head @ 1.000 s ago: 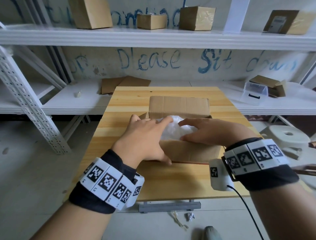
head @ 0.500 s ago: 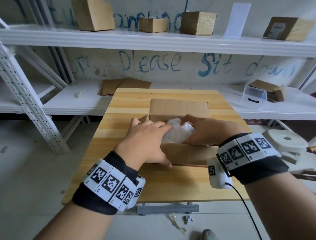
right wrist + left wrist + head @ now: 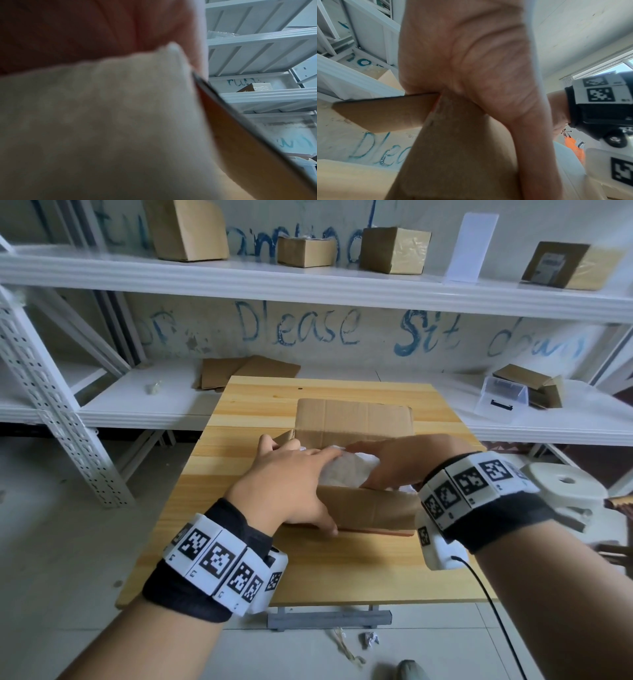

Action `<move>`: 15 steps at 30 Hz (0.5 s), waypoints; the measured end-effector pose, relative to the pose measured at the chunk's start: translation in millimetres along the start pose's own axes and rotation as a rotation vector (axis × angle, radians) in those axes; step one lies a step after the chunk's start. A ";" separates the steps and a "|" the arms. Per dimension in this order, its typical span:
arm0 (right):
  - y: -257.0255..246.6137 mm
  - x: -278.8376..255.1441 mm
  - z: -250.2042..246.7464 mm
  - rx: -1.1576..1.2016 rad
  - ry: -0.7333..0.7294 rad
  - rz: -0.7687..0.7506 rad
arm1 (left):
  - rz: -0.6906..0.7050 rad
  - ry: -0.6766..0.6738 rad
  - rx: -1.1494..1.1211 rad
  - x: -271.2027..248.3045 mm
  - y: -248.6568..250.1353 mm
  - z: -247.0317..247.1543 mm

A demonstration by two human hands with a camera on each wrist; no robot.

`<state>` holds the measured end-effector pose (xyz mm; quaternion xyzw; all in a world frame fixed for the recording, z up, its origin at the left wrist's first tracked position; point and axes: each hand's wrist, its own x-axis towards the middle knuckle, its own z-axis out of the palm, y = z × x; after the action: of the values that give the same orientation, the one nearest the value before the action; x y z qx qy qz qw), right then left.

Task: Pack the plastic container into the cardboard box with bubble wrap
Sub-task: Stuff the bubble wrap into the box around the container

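An open cardboard box (image 3: 354, 419) stands in the middle of the wooden table (image 3: 342, 570), its back flap upright. A white bubble-wrap bundle (image 3: 349, 470) fills its opening; the plastic container is hidden from view. My left hand (image 3: 291, 484) lies over the box's near-left corner, fingers stretched onto the wrap and thumb down the front wall. My right hand (image 3: 404, 460) presses flat on the bundle from the right. The left wrist view has my left hand's palm (image 3: 471, 60) on the box corner (image 3: 453, 162). The right wrist view is filled by the blurred wrap (image 3: 102, 121).
White shelving runs behind the table, with flat cardboard (image 3: 246, 371), a clear plastic container (image 3: 501, 398) and taped boxes (image 3: 394, 249) above. A white roll (image 3: 565, 484) sits just right of the table. Scraps (image 3: 370, 638) lie on the floor.
Both hands have pushed the bubble-wrap bundle lower into the box. The right hand has slid further left over it, closer to the left hand's fingers.
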<state>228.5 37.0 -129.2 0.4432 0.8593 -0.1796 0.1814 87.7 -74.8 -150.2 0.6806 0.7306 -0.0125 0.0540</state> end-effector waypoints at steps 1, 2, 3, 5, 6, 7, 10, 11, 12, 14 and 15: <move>-2.2 1.4 -0.5 -0.014 -0.007 0.022 | 0.006 0.007 0.002 0.8 -0.4 0.8; -3.4 3.2 -0.7 -0.022 -0.005 0.024 | 0.009 0.014 0.001 1.2 -0.7 1.5; -4.5 3.2 -1.2 -0.035 -0.007 0.039 | 0.012 0.022 0.002 1.5 -0.7 2.0; -5.0 2.0 -1.4 -0.050 -0.006 0.046 | 0.017 0.034 0.006 2.0 -0.9 3.3; -3.8 2.5 -0.3 -0.061 0.011 0.033 | 0.021 0.038 0.010 2.0 -1.2 3.9; -3.1 -0.1 0.0 -0.068 0.032 0.022 | 0.025 0.039 0.022 2.0 -1.8 4.3; -0.4 0.2 5.8 -0.074 0.089 -0.003 | 0.041 0.013 0.116 3.9 -4.9 7.4; 0.3 1.1 7.4 -0.091 0.103 -0.003 | 0.043 0.013 0.138 4.7 -5.8 8.4; 1.1 2.2 8.5 -0.107 0.113 0.000 | 0.043 0.016 0.146 4.6 -6.0 8.7; 1.4 2.4 9.1 -0.102 0.123 0.023 | 0.045 0.029 0.152 3.4 -6.3 8.7; 0.9 0.2 7.8 -0.102 0.118 0.025 | 0.046 0.033 0.156 2.7 -6.5 8.2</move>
<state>230.3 34.0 -136.3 0.4541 0.8708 -0.1069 0.1550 81.6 -73.4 -159.0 0.6995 0.7123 -0.0567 -0.0109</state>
